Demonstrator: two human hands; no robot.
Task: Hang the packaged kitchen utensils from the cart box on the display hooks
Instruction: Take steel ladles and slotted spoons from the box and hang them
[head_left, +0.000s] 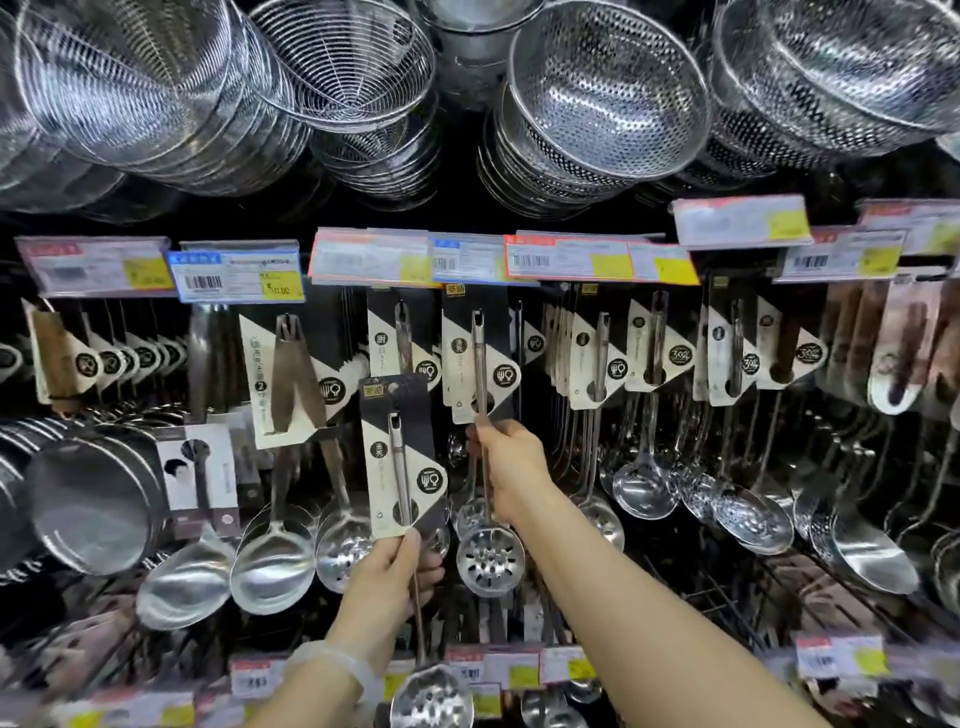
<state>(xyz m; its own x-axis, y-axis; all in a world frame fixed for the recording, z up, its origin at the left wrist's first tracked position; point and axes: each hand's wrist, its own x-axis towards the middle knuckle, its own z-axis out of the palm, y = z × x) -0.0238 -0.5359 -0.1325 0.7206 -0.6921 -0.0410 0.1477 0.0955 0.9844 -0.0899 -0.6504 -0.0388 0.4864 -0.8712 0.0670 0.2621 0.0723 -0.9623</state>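
My left grip (387, 574) is closed on the handle of a carded slotted skimmer (400, 467), held off the hooks beside the row. My right grip (506, 467) pinches the handle of a hanging skimmer (480, 358) under the price tags (467, 260).

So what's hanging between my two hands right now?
In the head view, a slotted skimmer bowl hangs between the left hand and right hand.
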